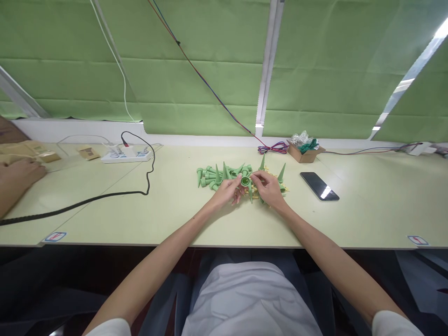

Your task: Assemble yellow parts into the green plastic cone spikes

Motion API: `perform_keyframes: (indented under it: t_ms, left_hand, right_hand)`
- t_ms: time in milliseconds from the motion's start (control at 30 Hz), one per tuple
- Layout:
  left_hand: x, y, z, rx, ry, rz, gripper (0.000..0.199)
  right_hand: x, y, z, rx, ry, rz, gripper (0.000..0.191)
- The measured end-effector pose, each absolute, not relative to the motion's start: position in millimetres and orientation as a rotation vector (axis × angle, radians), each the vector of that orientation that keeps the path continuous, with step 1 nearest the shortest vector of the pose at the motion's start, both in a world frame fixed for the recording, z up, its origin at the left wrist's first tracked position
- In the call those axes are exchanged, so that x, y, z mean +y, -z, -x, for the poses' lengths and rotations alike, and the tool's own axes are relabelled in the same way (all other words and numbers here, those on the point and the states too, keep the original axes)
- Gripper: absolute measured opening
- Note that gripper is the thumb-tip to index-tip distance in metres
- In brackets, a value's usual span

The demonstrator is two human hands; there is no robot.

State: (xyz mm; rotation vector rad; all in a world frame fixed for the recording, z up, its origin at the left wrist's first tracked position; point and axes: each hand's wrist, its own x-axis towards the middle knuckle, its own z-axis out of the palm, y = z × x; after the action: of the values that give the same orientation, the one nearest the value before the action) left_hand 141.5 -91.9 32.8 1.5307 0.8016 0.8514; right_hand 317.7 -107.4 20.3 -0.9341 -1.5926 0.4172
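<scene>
Gripping a green piece [245, 181] in the left hand [229, 189], thumb and fingers closed around it, round mouth turned toward the body. Reaching to the right side of that mouth with the right hand [269, 187], fingers bent inward (no telling, at this size, whether gripping a small part or merely touching the rim). Held over the middle stretch of the table [168, 210], between front and back edges, close to a pile of green spikes [212, 176] on the left and, around the right hand, to more spikes mixed with small yellow pieces [287, 189]. Judging by the pose, busy with handwork at the open end, probably fitting or adjusting something there, and seemingly unfinished. Calls next for a steady hold with the left, mouth facing up and visible, and a small, exact push or turn with the right fingertips, without knocking the upright spikes alongside. Best kept away from the dark phone [319, 186], toward the table's right end, and from the cardboard box [304, 156] near the back edge.
</scene>
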Motion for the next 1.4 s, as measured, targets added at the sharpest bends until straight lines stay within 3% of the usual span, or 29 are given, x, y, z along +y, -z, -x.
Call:
perform_keyframes:
  t_ms: [433, 967, 1233, 1400]
  left_hand:
    - [-95, -32, -136, 0.768, -0.848, -1.857, 0.040]
    - [-91, -19, -137, 0.935, -1.105, -2.294, 0.023]
    - [-94, -27, -140, 1.009, -1.194, -2.102, 0.029]
    - [-91, -28, -140, 0.922, -0.981, -1.887, 0.056]
  right_hand:
    - [-105, -20, -319, -1.608, -0.385, 0.978, 0.028]
    - [-103, -17, -319, -1.593, -0.383, 1.057, 0.032]
    - [-103, -18, -320, -1.509, -0.342, 1.077, 0.029]
    - [-105, -20, -320, -1.483, -0.354, 1.046, 0.032]
